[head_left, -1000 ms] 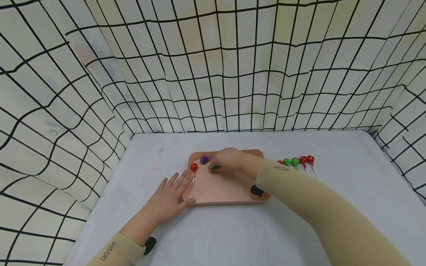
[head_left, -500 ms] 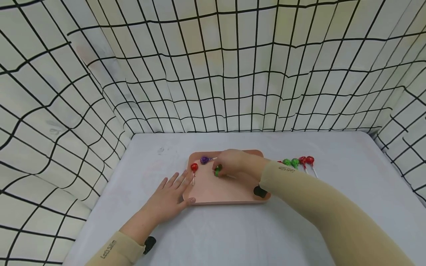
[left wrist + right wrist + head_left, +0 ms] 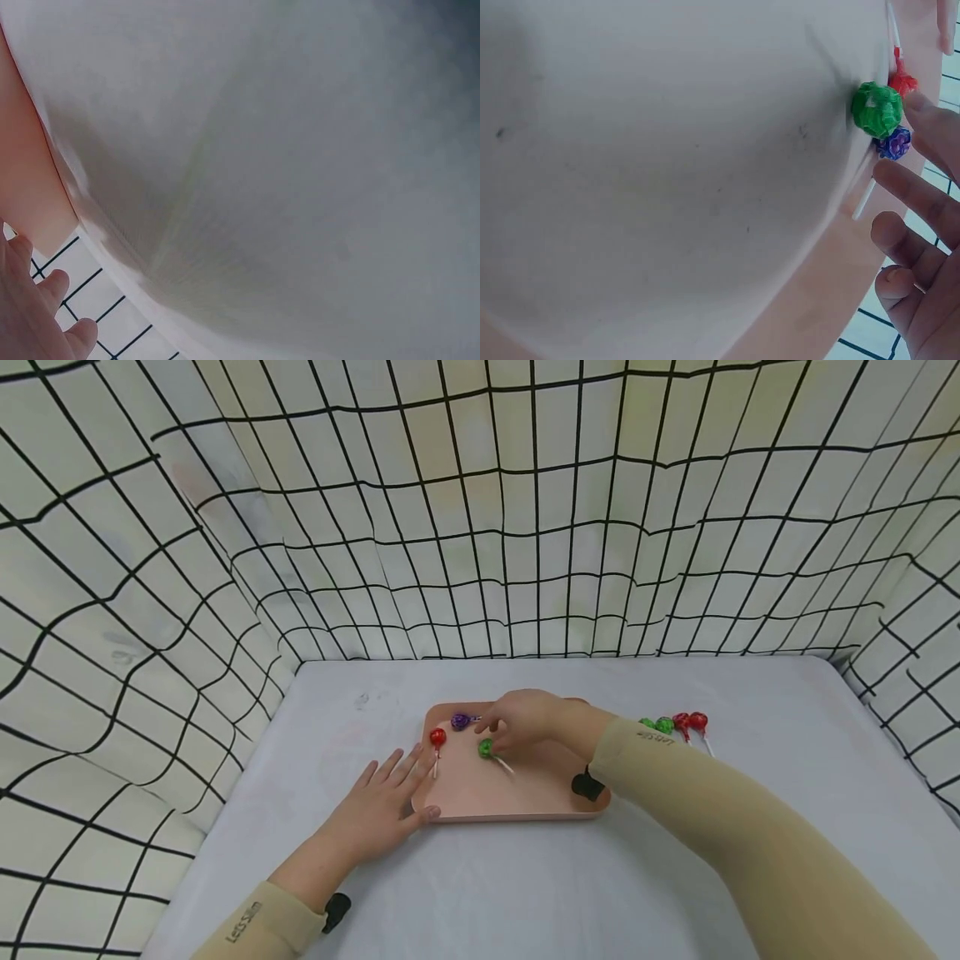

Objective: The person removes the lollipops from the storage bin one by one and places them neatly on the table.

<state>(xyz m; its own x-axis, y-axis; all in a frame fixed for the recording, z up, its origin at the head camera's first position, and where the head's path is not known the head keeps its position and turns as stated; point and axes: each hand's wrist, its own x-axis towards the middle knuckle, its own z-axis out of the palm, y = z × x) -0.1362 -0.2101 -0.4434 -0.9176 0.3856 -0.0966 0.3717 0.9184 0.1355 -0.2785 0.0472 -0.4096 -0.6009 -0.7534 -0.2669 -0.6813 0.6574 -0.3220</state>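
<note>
We see the right hand point(image 3: 525, 722) over the tray point(image 3: 510, 797), its fingers spread and pinching nothing. The green lollipop point(image 3: 485, 747) lies in the tray just beside the thumb, head toward the far left, stick slanting toward the near right. We cannot tell whether thumb and wrapper touch. The purple lollipop point(image 3: 461, 722) lies near the far left corner, its stick reaching toward the right fingers. The red lollipop point(image 3: 437, 737) lies by the left wall, stick toward us.

The left hand point(image 3: 382, 810) is flat, fingers spread, at the tray's left edge; it grips nothing.

On the white tabletop point(image 3: 337, 693), right of the tray, we note a row of lollipops point(image 3: 664, 725), partly hidden by the right sleeve point(image 3: 720, 810).

We judge the hazards as follows:

- Rolling: the green head is round, so a brush of the thumb could turn it out of line.
- Snagging: a low sweep of the right fingers could catch the purple stick.
- Tray shift: a push from the left hand could slide the tray and its contents.
- Sleeve drag: a low forearm could scatter the outer row.
</note>
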